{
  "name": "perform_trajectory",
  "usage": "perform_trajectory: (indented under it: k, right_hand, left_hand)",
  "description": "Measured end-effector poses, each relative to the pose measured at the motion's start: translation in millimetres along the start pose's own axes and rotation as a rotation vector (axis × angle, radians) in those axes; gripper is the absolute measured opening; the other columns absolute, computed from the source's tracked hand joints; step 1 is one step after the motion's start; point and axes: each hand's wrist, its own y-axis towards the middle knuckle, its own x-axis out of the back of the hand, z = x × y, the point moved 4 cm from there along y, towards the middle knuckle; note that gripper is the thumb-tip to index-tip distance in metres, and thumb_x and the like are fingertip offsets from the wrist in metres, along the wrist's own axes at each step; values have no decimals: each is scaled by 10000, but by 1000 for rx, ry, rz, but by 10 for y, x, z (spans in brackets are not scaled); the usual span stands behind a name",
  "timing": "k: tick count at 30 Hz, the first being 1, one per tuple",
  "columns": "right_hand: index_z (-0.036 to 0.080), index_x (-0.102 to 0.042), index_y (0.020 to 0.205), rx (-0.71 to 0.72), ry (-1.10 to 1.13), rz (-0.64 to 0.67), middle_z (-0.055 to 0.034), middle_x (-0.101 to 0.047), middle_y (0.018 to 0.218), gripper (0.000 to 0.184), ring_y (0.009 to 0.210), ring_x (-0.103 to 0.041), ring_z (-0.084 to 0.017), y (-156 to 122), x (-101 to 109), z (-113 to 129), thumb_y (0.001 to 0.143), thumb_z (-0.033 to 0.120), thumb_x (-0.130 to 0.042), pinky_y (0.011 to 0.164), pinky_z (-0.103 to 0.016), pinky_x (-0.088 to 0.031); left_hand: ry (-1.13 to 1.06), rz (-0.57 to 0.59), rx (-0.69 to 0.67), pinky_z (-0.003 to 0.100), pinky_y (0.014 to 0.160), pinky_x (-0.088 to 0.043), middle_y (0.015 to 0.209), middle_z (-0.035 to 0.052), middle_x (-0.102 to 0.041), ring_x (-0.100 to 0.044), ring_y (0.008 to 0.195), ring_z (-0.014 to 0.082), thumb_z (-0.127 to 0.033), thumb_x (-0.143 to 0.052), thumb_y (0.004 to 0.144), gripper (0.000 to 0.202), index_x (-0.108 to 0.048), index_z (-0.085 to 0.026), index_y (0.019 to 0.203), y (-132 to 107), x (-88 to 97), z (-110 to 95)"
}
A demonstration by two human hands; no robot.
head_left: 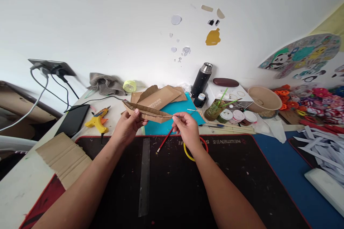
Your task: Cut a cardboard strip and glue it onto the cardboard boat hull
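Between my two hands a boat-shaped piece of cardboard, with bent-up sides and pointed ends, is held above the desk. My left hand grips its left part, thumb on the near side. At its right tip, the thumb and fingers of my right hand pinch the cardboard. Below lies a red pencil on the black mat. Under my right wrist is a red and yellow ring, partly hidden. Flat cardboard pieces and a blue sheet lie behind the held piece.
A yellow glue gun lies at left near a cardboard sheet. A clear strip rests on the black mat. Behind stand a black thermos, a brush jar and paint pots. Paper strips lie at right.
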Motion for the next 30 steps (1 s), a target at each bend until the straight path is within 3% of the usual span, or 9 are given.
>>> perform_trajectory:
  k: [6, 11, 14, 18, 24, 30]
  right_hand:
    - [229, -700, 935, 13, -9, 40, 14, -714, 676, 383, 510, -654, -158, -66, -87, -18, 863, 576, -846, 461, -253, -468]
    - [250, -714, 932, 98, -160, 153, 11, -727, 710, 228, 549, -670, -163, -225, -259, -46, 966, 466, -776, 557, -282, -519]
    - [265, -739, 956, 162, -266, 211, 6, -735, 727, 158, 587, -686, -177, -286, -324, -53, 997, 417, -735, 600, -295, -530]
    - [272, -761, 1049, 208, -338, 180, 0, -738, 740, 156, 601, -692, -193, -297, -306, -46, 1010, 417, -719, 625, -309, -527]
    - [276, -793, 1090, 339, -524, 189, -15, -761, 780, 156, 619, -679, -193, -348, -323, -4, 1036, 393, -706, 630, -302, -487]
    - [281, -804, 1058, 356, -583, 164, -24, -780, 789, 130, 630, -698, -200, -344, -321, -19, 1036, 367, -710, 659, -297, -525]
  left_hand:
    - [-63, 85, 13, 237, 605, -602, 951, 33, -785, -720, 793, 167, -579, -1076, 620, 663, -766, -200, 1067, -91, -119, 30]
    - [-53, 171, 68, 375, 859, -637, 1172, 129, -815, -756, 1087, 294, -577, -1002, 754, 582, -799, -192, 1140, -238, -334, 210]
    - [-104, 105, 63, 377, 868, -618, 1108, 127, -824, -773, 1049, 291, -563, -969, 807, 525, -788, -163, 1096, -249, -359, 282]
    - [-168, 58, 49, 398, 891, -632, 1043, 112, -826, -790, 1029, 294, -596, -957, 816, 576, -778, -148, 1130, -211, -344, 291]
    - [-210, 83, 115, 424, 862, -667, 1143, 149, -828, -797, 1100, 341, -610, -944, 827, 612, -733, -156, 1178, -258, -422, 327]
    - [-224, 86, 130, 439, 931, -675, 1222, 142, -822, -789, 1184, 338, -567, -913, 882, 537, -716, -180, 1199, -310, -483, 372]
